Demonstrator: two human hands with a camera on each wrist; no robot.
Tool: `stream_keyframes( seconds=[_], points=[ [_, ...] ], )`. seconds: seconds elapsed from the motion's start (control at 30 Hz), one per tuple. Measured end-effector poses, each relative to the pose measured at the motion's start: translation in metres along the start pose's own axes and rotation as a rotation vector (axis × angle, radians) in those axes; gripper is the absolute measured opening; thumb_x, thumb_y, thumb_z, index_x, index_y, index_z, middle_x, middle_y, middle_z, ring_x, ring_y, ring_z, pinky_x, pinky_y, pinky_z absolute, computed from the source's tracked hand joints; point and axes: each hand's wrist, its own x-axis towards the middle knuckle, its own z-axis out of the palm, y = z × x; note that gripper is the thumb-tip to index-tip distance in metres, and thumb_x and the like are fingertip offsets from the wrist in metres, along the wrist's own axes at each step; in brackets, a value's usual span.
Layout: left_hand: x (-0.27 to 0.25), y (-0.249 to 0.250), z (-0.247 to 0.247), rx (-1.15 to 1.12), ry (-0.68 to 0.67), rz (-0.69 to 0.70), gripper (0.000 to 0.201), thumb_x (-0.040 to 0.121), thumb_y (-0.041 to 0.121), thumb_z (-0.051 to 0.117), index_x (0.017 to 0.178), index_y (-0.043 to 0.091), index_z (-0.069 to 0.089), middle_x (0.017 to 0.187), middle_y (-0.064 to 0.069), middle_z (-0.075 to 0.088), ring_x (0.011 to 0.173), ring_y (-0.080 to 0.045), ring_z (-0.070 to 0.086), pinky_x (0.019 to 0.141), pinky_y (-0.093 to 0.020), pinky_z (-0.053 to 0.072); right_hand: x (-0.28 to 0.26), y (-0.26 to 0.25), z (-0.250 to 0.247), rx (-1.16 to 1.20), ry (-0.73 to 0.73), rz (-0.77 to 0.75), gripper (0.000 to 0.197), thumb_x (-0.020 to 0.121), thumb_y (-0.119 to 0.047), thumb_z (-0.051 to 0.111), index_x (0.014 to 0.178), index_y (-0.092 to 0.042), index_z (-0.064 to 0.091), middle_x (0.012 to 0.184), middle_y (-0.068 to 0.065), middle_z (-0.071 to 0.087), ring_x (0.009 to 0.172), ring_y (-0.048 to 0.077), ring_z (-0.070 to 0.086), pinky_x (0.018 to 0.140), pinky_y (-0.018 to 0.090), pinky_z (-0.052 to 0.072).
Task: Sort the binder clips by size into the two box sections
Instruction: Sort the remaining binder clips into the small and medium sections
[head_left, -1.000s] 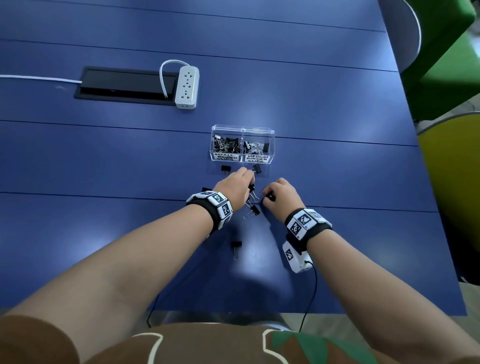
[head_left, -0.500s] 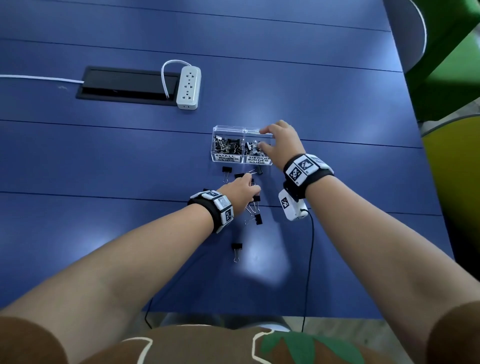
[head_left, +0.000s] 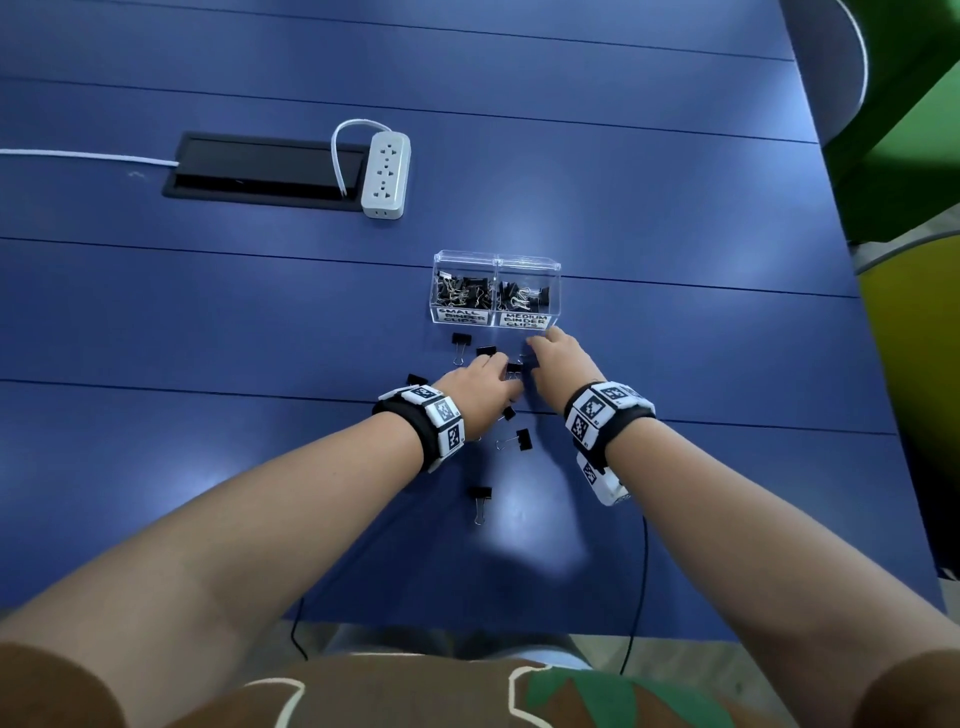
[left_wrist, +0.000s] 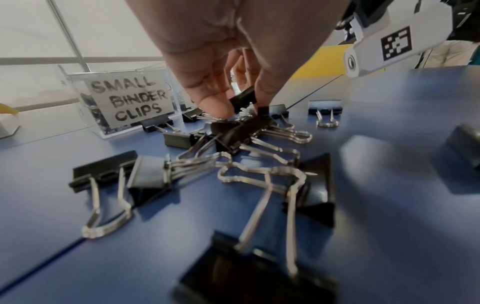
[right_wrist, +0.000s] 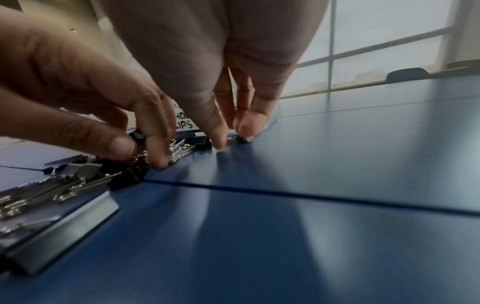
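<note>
Left hand (left_wrist: 233, 51) pinches small black binder clip (left_wrist: 242, 98) between thumb and finger, just above loose clips (head_left: 511, 441) scattered on blue surface (head_left: 208, 467). Right hand (head_left: 558, 364) beside it, fingertips (right_wrist: 245, 126) down at another clip (right_wrist: 242, 139) near box front (grip state: cannot tell). Clear two-section box (head_left: 496, 260) just beyond hands, both sections holding clips. Power strip (head_left: 386, 174) farther back left.
</note>
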Motion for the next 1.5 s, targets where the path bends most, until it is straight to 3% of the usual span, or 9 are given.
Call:
stream_keyframes(
  seconds=[0.17,0.47,0.6,0.87,1.0,1.1,1.23,1.37,1.5],
  points=[
    [-0.005,0.003,-0.001,-0.04,-0.048,-0.008,0.024,0.093,0.026,0.051,0.112,0.01,0.049,0.113,-0.013,0.041,0.105,-0.031,0.045,0.071,-0.042,0.047,-0.014,0.007,0.008,0.057,0.11,0.086,0.017,0.091,-0.013,0.052,0.101,0.0,0.059,0.114,0.017,0.046,0.112,0.033,0.043,0.081,0.044,0.051],
    [-0.007,0.009,-0.002,-0.051,-0.01,0.021,0.019,0.094,0.015,0.05,0.112,0.01,0.047,0.111,-0.012,0.051,0.103,-0.029,0.047,0.075,-0.041,0.047,-0.048,0.009,0.013,0.294,0.006,0.108,0.019,0.092,-0.011,0.043,0.11,-0.01,0.05,0.108,0.013,0.062,0.094,0.03,0.057,0.082,0.035,0.046],
    [-0.004,0.005,-0.004,-0.267,-0.007,-0.06,0.013,0.089,0.01,0.048,0.096,0.02,0.047,0.099,-0.007,0.06,0.098,-0.027,0.049,0.082,-0.046,0.05,-0.066,0.002,0.016,0.391,-0.008,0.016,0.031,0.089,-0.003,0.038,0.115,-0.01,0.053,0.113,0.012,0.058,0.095,0.025,0.056,0.085,0.028,0.043],
    [0.014,0.002,-0.056,-0.578,0.306,-0.252,0.011,0.09,0.016,0.055,0.101,0.015,0.055,0.078,-0.002,0.059,0.067,-0.025,0.054,0.067,-0.032,0.046,-0.079,-0.007,0.04,0.266,-0.083,-0.045,0.024,0.087,-0.017,0.059,0.109,-0.007,0.055,0.113,0.013,0.045,0.095,0.034,0.055,0.086,0.041,0.048],
    [0.04,-0.002,-0.08,-0.645,0.382,-0.29,0.017,0.089,0.013,0.056,0.106,0.013,0.059,0.097,-0.009,0.068,0.083,-0.027,0.063,0.078,-0.032,0.05,-0.081,-0.01,0.04,0.312,-0.054,-0.028,0.018,0.086,-0.015,0.059,0.102,-0.008,0.052,0.109,0.009,0.046,0.088,0.03,0.054,0.081,0.036,0.047],
    [0.058,-0.004,-0.092,-0.639,0.381,-0.308,0.015,0.089,0.01,0.053,0.102,0.013,0.061,0.09,-0.008,0.064,0.079,-0.028,0.06,0.078,-0.037,0.055,-0.082,-0.009,0.035,0.361,-0.04,-0.028,0.013,0.082,-0.011,0.058,0.094,-0.011,0.051,0.091,0.004,0.053,0.079,0.024,0.051,0.072,0.029,0.039],
    [0.065,-0.009,-0.096,-0.649,0.357,-0.323,0.02,0.091,0.007,0.049,0.104,0.014,0.062,0.086,-0.004,0.059,0.068,-0.024,0.056,0.071,-0.039,0.059,-0.072,-0.007,0.013,0.495,0.077,0.057,0.009,0.077,-0.007,0.059,0.083,-0.01,0.053,0.07,-0.003,0.055,0.063,0.019,0.049,0.061,0.024,0.04],
    [0.058,-0.012,-0.088,-0.669,0.353,-0.313,0.027,0.09,0.007,0.051,0.113,0.016,0.062,0.1,-0.006,0.064,0.079,-0.019,0.055,0.08,-0.029,0.051,-0.039,-0.002,-0.029,0.516,0.282,0.067,0.014,0.076,-0.002,0.057,0.085,-0.012,0.055,0.075,0.0,0.057,0.068,0.02,0.05,0.066,0.024,0.04],
    [0.036,-0.014,-0.077,-0.718,0.432,-0.307,0.023,0.088,0.005,0.049,0.103,0.012,0.065,0.102,-0.007,0.067,0.079,-0.016,0.053,0.08,-0.026,0.048,0.003,-0.009,-0.063,0.394,0.323,0.023,0.017,0.077,-0.001,0.054,0.092,-0.008,0.058,0.084,0.002,0.054,0.076,0.02,0.048,0.071,0.025,0.039]
  ],
)
